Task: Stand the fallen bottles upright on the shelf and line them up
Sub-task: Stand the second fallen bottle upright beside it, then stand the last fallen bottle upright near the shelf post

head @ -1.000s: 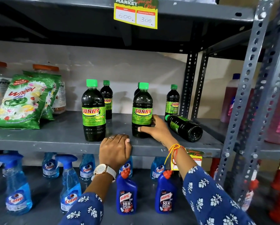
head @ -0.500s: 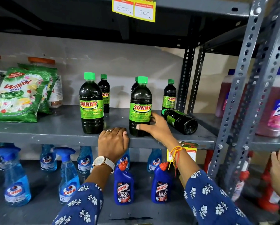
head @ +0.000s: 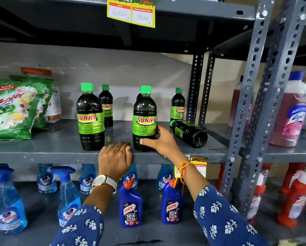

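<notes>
Dark Sunny bottles with green caps stand on the grey middle shelf (head: 42,150). One upright bottle (head: 90,118) is front left, another upright bottle (head: 144,119) front centre. My right hand (head: 160,142) wraps around the lower part of that centre bottle. Behind stand a smaller-looking bottle (head: 106,105) and another bottle (head: 178,104) at the back right; one more is mostly hidden behind the centre bottle. A fallen bottle (head: 189,133) lies on its side at the right, base toward me. My left hand (head: 115,158) rests curled over the shelf's front edge, holding no bottle.
Green Wheel detergent bags (head: 12,107) lean at the shelf's left. Perforated steel uprights (head: 246,112) bound the right side, with pink Lizol bottles (head: 290,114) beyond. Below are blue Colin sprays (head: 67,197) and Harpic bottles (head: 131,205). A price tag (head: 131,12) hangs overhead.
My right hand has closed further round the centre bottle's lower body. The view shifted slightly. Another person's hand, seen at the right edge half a second ago, is gone.
</notes>
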Tool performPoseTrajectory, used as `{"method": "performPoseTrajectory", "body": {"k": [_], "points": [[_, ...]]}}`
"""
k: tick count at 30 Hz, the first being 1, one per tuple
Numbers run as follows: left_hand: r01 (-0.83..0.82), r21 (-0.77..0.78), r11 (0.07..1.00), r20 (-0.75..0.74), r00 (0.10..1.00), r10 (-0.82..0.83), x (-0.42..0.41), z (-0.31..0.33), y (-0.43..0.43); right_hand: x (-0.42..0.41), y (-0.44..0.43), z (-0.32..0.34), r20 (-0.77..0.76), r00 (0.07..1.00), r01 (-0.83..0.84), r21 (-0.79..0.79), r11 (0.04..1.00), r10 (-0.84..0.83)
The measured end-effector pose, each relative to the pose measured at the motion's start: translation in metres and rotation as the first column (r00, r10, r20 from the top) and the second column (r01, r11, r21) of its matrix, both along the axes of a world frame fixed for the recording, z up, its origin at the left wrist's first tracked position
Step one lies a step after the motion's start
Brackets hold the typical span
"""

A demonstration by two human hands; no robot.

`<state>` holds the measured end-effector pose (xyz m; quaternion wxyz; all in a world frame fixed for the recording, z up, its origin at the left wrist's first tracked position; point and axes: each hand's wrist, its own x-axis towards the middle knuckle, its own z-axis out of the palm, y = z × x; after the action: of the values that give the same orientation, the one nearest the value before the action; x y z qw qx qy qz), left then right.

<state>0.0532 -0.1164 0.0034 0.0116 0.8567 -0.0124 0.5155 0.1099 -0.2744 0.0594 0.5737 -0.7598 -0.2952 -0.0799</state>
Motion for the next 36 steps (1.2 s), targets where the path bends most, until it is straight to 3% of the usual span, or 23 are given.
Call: {"method": "performPoseTrajectory", "body": {"k": [3,5,7,9,11,13,15,17,18,20,22,24,26,28,36], "points": [[0.051,-0.094,0.994,0.076,0.996,-0.044,0.0,0.0,0.0,-0.002,-0.012,0.012,-0.008,0.998,0.063,0.115,0.991,-0.062],[0.11,-0.141,0.984,0.19,0.978,-0.082,-0.003,-0.005,-0.006,0.002,-0.03,0.027,0.081,0.949,0.275,0.252,0.928,-0.304],[0.192,-0.062,0.979,0.249,0.953,-0.171,-0.007,-0.011,-0.025,0.01,-0.054,0.046,0.201,0.827,0.452,0.317,0.834,-0.525],[0.312,0.065,0.948,0.178,0.931,-0.318,-0.009,-0.009,-0.054,0.022,-0.073,0.064,0.239,0.787,0.55,0.143,0.823,-0.568],[0.408,0.115,0.906,0.054,0.908,-0.416,-0.005,0.005,-0.083,0.032,-0.079,0.073,0.255,0.801,0.588,-0.174,0.789,-0.541],[0.436,0.092,0.895,-0.018,0.9,-0.436,0.004,0.02,-0.108,0.039,-0.077,0.07,0.323,0.775,0.63,-0.471,0.618,-0.544],[0.403,0.049,0.914,-0.079,0.914,-0.398,0.013,0.03,-0.123,0.046,-0.071,0.059,0.417,0.75,0.641,-0.652,0.406,-0.514],[0.319,0.018,0.948,-0.167,0.935,-0.312,0.021,0.032,-0.13,0.054,-0.068,0.048,0.49,0.725,0.658,-0.702,0.274,-0.484],[0.272,0.009,0.962,-0.191,0.945,-0.266,0.025,0.031,-0.13,0.056,-0.068,0.045,0.514,0.708,0.678,-0.686,0.263,-0.485],[0.265,-0.007,0.964,-0.184,0.948,-0.262,0.029,0.026,-0.128,0.062,-0.075,0.041,0.511,0.689,0.712,-0.612,0.345,-0.514],[0.308,-0.02,0.951,-0.148,0.94,-0.307,0.031,0.024,-0.126,0.067,-0.086,0.038,0.422,0.714,0.698,-0.482,0.529,-0.558],[0.32,-0.023,0.947,-0.114,0.941,-0.32,0.032,0.025,-0.125,0.073,-0.099,0.035,0.25,0.798,0.602,-0.263,0.754,-0.549],[0.315,-0.032,0.949,-0.103,0.943,-0.316,0.034,0.024,-0.126,0.076,-0.107,0.029,0.125,0.878,0.469,-0.035,0.882,-0.462],[0.304,-0.044,0.952,-0.096,0.947,-0.307,0.035,0.022,-0.127,0.079,-0.11,0.024,0.078,0.92,0.38,0.063,0.923,-0.384],[0.278,-0.066,0.958,-0.037,0.959,-0.281,0.035,0.018,-0.131,0.078,-0.117,0.009,0.035,0.973,0.224,0.06,0.973,-0.227]]}}
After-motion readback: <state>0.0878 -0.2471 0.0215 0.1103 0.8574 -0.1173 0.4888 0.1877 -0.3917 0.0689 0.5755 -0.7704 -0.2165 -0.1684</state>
